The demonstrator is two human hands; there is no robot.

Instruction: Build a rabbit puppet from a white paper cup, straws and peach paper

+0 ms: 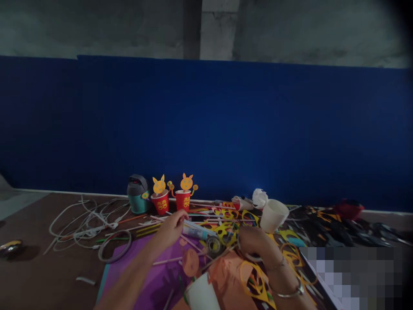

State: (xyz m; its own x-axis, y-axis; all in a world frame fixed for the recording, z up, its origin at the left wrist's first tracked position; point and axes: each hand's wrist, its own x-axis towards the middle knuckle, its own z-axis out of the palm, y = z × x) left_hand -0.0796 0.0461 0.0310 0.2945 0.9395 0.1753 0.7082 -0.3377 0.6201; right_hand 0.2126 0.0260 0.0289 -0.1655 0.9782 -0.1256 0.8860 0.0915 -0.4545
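My left hand (174,226) is closed, fingers curled together, above the edge of purple paper (138,254). What it grips, if anything, I cannot make out. Just right of it lies a clear, bluish tube-like pack (198,231), with a roll of clear tape (213,245) beyond its end. My right hand (254,242) bends down into yellow paper cutouts, its fingers mostly hidden. Between my forearms a white paper cup (202,293) lies tilted on orange paper (234,275), beside an orange paper disc (190,262).
Two red cups (183,201) with yellow animal faces stand near the blue partition (206,129), beside a teal-grey container (138,196). White cables (87,224) are tangled at left. A white cup (274,216) and crumpled paper (260,198) are at right, near dark items (342,228).
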